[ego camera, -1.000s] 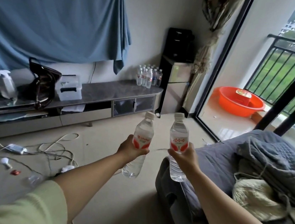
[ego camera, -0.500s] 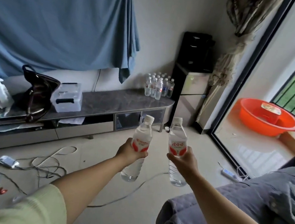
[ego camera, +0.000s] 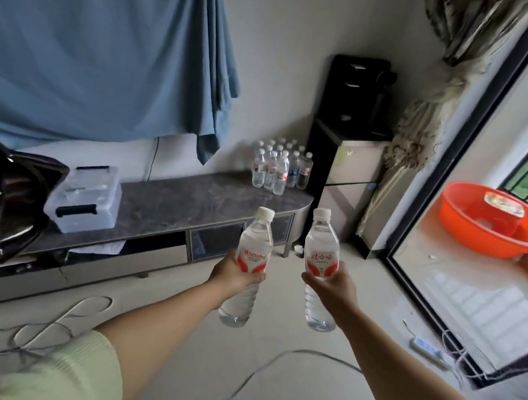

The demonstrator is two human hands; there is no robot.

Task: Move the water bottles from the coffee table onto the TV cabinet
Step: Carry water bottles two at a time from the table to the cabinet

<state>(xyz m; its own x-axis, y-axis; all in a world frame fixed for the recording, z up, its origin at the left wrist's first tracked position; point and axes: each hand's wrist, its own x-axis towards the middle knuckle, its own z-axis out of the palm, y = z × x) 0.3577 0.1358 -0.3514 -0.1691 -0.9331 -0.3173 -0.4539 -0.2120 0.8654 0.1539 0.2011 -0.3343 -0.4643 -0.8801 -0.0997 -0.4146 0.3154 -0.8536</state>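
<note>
Two clear ribbed plastic bottles, white caps, red-white labels. Left hand [ego camera: 233, 274] grips left bottle [ego camera: 249, 264] mid-body; right hand [ego camera: 333, 286] grips right bottle [ego camera: 320, 266]. Both upright, above floor, short of marble-topped TV cabinet [ego camera: 196, 201].

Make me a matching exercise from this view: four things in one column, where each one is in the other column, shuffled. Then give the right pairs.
Things
1. orange basin
2. clear storage box
3. cluster of water bottles
4. black appliance

Places
A. on the TV cabinet, next to the brown bag
B. on top of the small fridge
C. out on the balcony floor
D. at the cabinet's right end, by the wall

Pairs: 1-C, 2-A, 3-D, 4-B
</note>
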